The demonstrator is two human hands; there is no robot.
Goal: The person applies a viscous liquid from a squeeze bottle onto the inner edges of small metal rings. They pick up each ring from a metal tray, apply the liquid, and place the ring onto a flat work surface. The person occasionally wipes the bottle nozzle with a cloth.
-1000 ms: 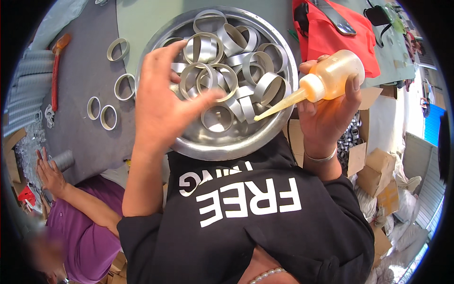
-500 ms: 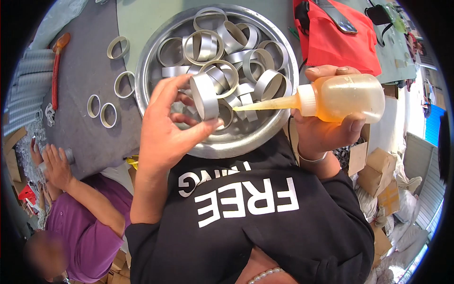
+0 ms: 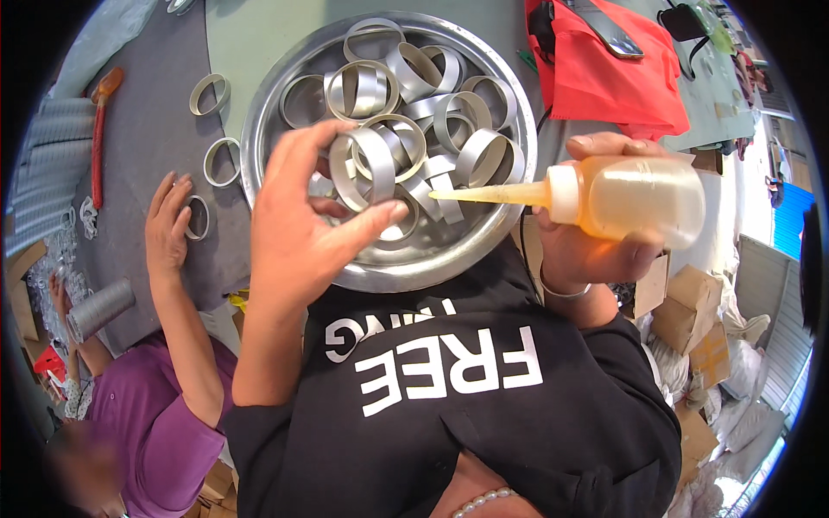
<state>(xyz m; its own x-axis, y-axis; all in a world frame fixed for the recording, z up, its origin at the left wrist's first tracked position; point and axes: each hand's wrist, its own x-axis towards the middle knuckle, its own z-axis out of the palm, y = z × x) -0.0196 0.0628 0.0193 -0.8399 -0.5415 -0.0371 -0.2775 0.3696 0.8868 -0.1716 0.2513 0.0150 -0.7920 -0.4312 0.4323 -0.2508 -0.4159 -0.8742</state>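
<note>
Between thumb and fingers, my left hand (image 3: 298,216) grips a silver metal ring (image 3: 377,164) above the near left part of a round steel tray (image 3: 414,274). The ring's opening partly faces me. My right hand (image 3: 596,233) is wrapped round a clear squeeze bottle (image 3: 643,200) of amber liquid, lying sideways. Its long tapered nozzle (image 3: 484,194) points left towards the held ring, with a gap between them. Several more silver rings (image 3: 414,71) lie heaped in the tray under both hands.
To the left, a co-worker's hand (image 3: 168,226) touches a ring (image 3: 198,217) on the grey mat (image 3: 155,129); their other arm is by a stack of rings (image 3: 101,309). A red-handled tool (image 3: 98,147) lies farther left. At right are a red bag (image 3: 604,91) and a phone (image 3: 615,34).
My left hand has turned the ring so its opening shows more. The bottle has dipped slightly. The co-worker's hand has reached up to the loose rings, and one ring there is gone from sight.
</note>
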